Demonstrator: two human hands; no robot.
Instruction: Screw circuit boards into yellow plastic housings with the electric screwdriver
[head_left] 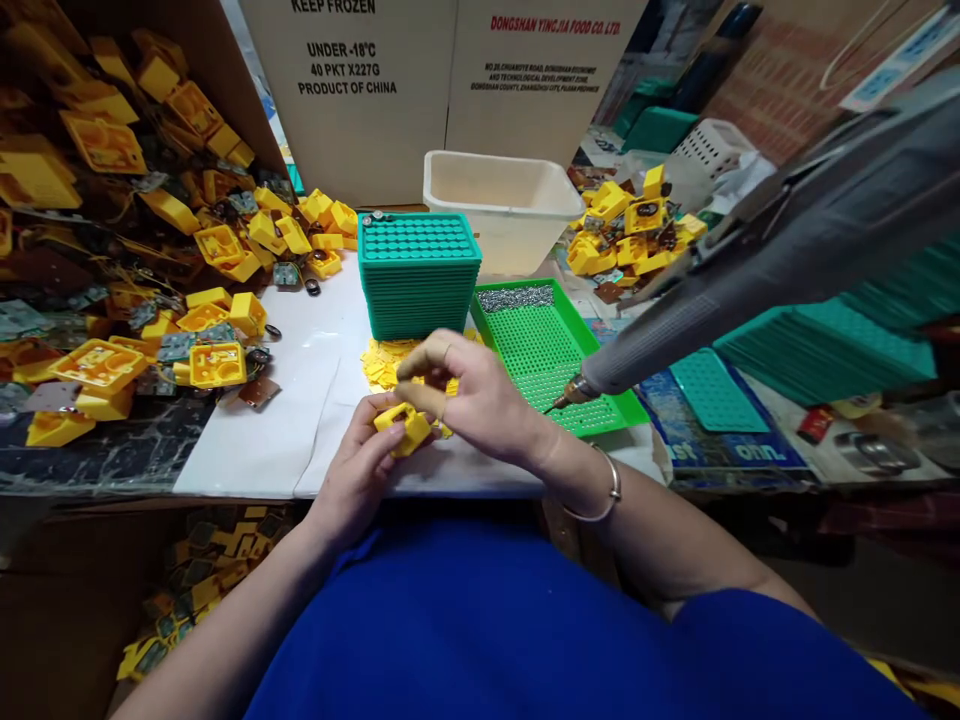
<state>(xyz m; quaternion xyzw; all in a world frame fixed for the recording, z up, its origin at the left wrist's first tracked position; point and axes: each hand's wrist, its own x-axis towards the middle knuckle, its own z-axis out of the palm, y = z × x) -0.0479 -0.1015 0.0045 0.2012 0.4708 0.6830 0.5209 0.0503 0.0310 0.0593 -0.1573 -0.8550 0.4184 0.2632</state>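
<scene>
My left hand (355, 468) grips a small yellow plastic casing (409, 432) low over the near part of the work surface. Just above it is my right hand (480, 398), its thumb and forefinger curved and apart, with what look like coverings on the fingertips. The right thumb is close to the casing; I cannot tell whether it touches. Flat yellow pieces (381, 362) lie beyond the hands, partly hidden by them. To the right sits a bright green perforated tray (637, 408), with a heap of small metal screws (517, 297) at its far end.
A grey power screwdriver (675, 330) slants in from the right, its tip over the tray. Behind the hands stand stacked teal trays (424, 290) and a cream plastic bin (517, 235). Yellow casings with circuit boards (217, 365) pile up at left. Cardboard boxes (360, 140) wall the back.
</scene>
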